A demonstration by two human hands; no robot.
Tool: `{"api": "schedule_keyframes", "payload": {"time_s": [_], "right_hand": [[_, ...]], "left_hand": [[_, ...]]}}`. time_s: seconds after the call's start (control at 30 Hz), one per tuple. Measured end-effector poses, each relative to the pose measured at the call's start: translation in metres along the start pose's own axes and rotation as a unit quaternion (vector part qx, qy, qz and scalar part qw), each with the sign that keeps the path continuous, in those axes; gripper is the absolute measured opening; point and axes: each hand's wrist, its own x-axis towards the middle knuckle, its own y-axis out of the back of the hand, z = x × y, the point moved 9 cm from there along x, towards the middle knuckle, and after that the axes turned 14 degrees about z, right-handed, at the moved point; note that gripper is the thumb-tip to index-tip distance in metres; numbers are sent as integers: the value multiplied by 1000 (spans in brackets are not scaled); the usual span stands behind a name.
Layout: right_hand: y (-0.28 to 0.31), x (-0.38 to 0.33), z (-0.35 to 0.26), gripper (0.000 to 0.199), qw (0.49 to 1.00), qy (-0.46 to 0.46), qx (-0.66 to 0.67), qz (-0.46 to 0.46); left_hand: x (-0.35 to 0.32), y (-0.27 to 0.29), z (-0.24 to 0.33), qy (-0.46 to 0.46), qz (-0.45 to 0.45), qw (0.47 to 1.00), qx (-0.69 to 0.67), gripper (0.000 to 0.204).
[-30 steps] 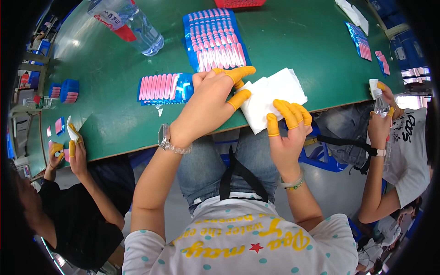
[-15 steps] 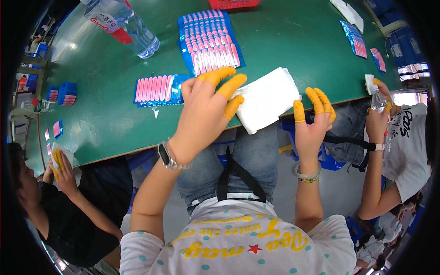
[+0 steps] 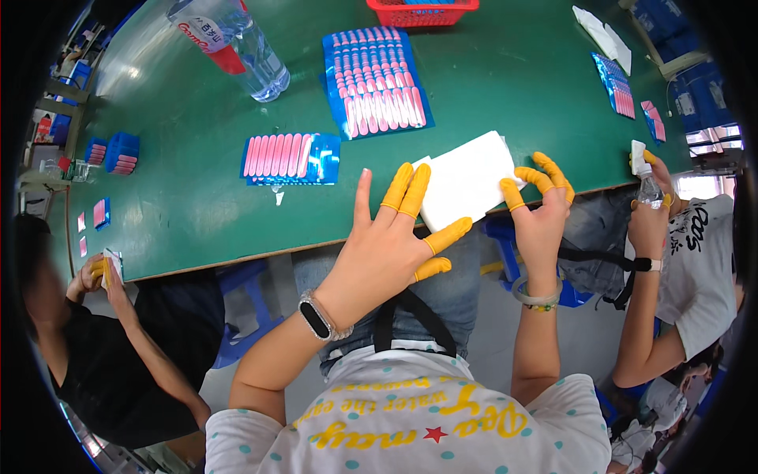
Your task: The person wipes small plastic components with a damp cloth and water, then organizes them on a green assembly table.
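A white packet [image 3: 466, 180] is seen lying at the near edge of the green bench [image 3: 189, 189], flanked by the left hand [image 3: 391, 249] and the right hand [image 3: 541, 207], fingers spread wide, nothing gripped. Pink-and-blue strip packs [image 3: 290, 158], a larger sheet [image 3: 375, 79] and a water bottle [image 3: 237, 43] are set beyond. The red basket [image 3: 422, 11] is cut off by the top edge.

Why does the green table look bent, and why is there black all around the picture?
Head view: the fisheye lens bends the table edge toward the rim and leaves a dark round border; soft glare whitens the tabletop at upper left near the bottle; the hands, left and right, look sharp.
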Motion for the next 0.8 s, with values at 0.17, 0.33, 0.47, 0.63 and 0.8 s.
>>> {"api": "schedule_keyframes", "payload": {"time_s": [0.17,0.33,0.47,0.63,0.8], "right_hand": [[1,4,-6,26,973,-49,225,8],[2,-7,-32,28,940,-118,316,-47],[10,-14,-64,36,978,66,197,-27],[3,-27,-84,51,963,220,146,-53],[-6,-34,-92,52,956,248,112,-111]], "left_hand": [[-1,-8,-4,-5,-6,1000,6,61],[-5,-11,-4,-1,29,1000,11,64],[-7,-11,-5,-12,48,998,25,66],[-14,6,-9,25,57,998,15,62],[-24,30,-32,74,126,989,9,58]]}}
